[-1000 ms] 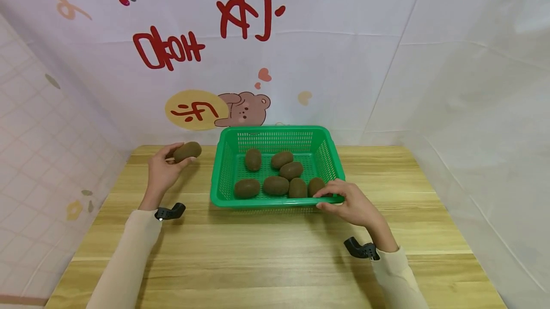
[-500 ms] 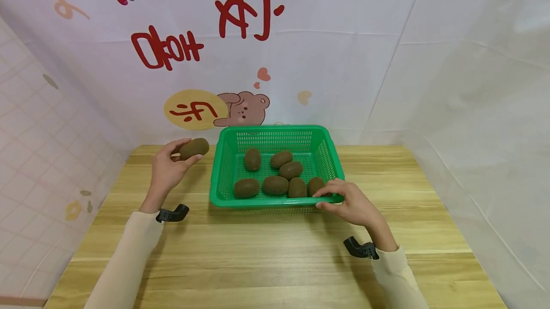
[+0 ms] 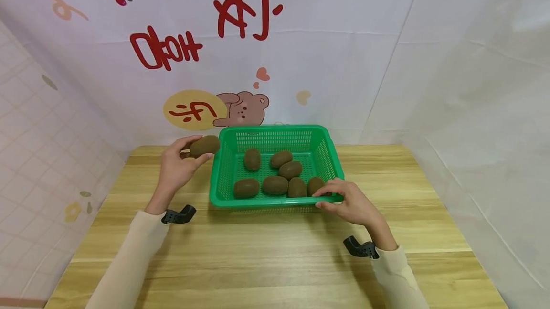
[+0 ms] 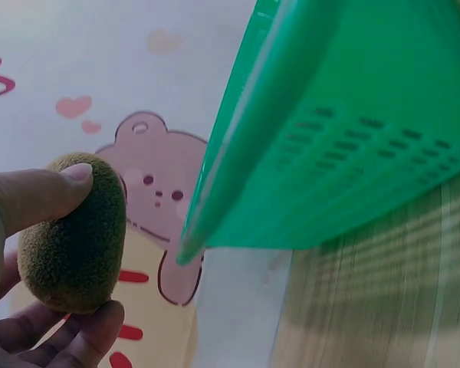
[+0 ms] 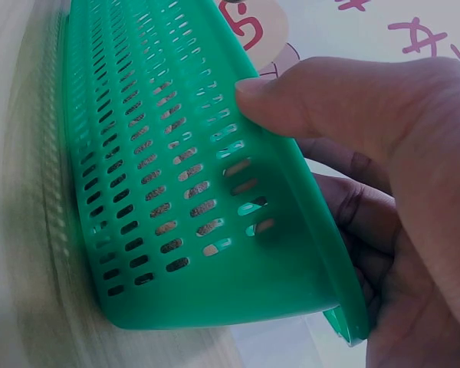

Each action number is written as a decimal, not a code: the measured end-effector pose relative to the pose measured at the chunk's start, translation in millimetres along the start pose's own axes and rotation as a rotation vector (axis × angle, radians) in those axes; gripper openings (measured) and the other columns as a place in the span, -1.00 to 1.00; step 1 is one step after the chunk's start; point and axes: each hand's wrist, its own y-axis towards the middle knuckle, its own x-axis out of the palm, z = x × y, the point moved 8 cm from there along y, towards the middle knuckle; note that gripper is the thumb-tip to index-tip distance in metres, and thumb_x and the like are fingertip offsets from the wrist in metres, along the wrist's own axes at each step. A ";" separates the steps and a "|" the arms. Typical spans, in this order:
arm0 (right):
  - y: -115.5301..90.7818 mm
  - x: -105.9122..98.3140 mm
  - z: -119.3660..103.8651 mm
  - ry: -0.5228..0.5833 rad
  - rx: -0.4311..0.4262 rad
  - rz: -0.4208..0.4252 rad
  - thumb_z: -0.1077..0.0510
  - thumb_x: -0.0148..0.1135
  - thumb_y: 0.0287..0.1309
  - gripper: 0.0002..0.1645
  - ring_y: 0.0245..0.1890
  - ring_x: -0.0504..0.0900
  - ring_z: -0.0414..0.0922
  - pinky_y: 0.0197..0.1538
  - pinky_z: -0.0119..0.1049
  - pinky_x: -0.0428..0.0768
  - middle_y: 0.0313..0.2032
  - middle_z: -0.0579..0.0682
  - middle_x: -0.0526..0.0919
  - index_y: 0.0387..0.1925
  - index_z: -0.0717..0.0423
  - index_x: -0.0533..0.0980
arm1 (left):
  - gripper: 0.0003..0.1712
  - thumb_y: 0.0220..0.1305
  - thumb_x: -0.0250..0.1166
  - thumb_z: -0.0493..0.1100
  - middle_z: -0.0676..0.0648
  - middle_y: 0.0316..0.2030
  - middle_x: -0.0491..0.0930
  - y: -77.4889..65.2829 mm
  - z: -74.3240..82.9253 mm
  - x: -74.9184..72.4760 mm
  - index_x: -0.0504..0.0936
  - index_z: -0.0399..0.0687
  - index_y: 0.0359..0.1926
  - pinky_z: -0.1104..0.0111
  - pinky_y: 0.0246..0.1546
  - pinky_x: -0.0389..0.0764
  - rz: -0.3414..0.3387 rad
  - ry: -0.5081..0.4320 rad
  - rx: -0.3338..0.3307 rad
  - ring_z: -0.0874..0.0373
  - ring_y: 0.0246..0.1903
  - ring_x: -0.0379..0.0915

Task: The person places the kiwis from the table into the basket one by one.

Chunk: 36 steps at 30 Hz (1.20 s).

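My left hand (image 3: 178,165) pinches a brown fuzzy kiwi (image 3: 204,146) between thumb and fingers, raised just off the left rim of a green plastic basket (image 3: 275,201). The left wrist view shows the thumb across the side of that kiwi (image 4: 77,238), with a gap between it and the basket wall (image 4: 353,153). At the basket's front right corner my right hand (image 3: 350,202) grips the rim, thumb outside and fingers inside, as the right wrist view also shows on the slotted wall (image 5: 176,192). Several kiwis (image 3: 275,185) lie on the basket floor, one partly behind the right fingers.
The basket stands on a wood-grain table (image 3: 275,261), toward its back edge. Behind it hangs a white cloth (image 3: 343,70) printed with a bear (image 3: 247,110) and red characters. Pale cloth also walls both sides. A black camera mount (image 3: 178,214) sits on each wrist.
My left hand has carried the kiwi rightward and slightly up, from over the table's left part to beside the basket's rim. The right hand has kept its grip on the rim.
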 end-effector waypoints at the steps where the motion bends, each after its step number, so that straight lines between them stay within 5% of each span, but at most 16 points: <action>1: 0.0 -0.1 0.1 -0.001 -0.001 0.000 0.04 0.50 0.19 -0.76 -0.30 0.43 -0.26 -0.27 -0.30 0.48 -0.29 -0.37 0.66 -0.12 -0.33 0.72 | -0.37 0.18 0.56 -0.11 -0.16 0.18 0.62 0.0 2.8 1.7 0.63 -0.04 0.28 0.54 -0.04 0.55 -0.003 -0.005 0.009 -0.01 0.08 0.54; 15: 0.6 -0.5 -1.7 -0.008 -0.007 -0.003 0.06 0.51 0.18 -0.76 -0.29 0.45 -0.26 -0.26 -0.27 0.51 -0.28 -0.37 0.67 -0.12 -0.31 0.73 | -0.36 0.14 0.59 -0.14 -0.12 0.19 0.64 -0.3 25.9 24.0 0.64 -0.07 0.26 0.41 -0.05 0.61 -0.050 -0.052 0.084 0.02 0.05 0.57; 27: -0.1 -1.0 -1.9 -0.017 -0.006 -0.001 0.04 0.51 0.18 -0.76 -0.28 0.45 -0.27 -0.25 -0.30 0.51 -0.28 -0.38 0.67 -0.12 -0.33 0.72 | -0.37 0.15 0.58 -0.16 -0.15 0.13 0.65 0.0 42.0 38.4 0.64 -0.09 0.25 0.57 -0.09 0.58 -0.077 -0.046 0.136 0.03 0.03 0.59; 36: -0.3 -0.7 -0.6 -0.010 0.002 0.003 0.04 0.51 0.18 -0.76 -0.28 0.45 -0.27 -0.26 -0.32 0.49 -0.29 -0.38 0.67 -0.13 -0.33 0.72 | -0.28 0.17 0.56 -0.15 -0.22 0.17 0.59 0.2 38.0 43.8 0.55 -0.05 0.35 -0.12 0.12 0.61 -0.125 -0.078 0.104 -0.20 0.14 0.51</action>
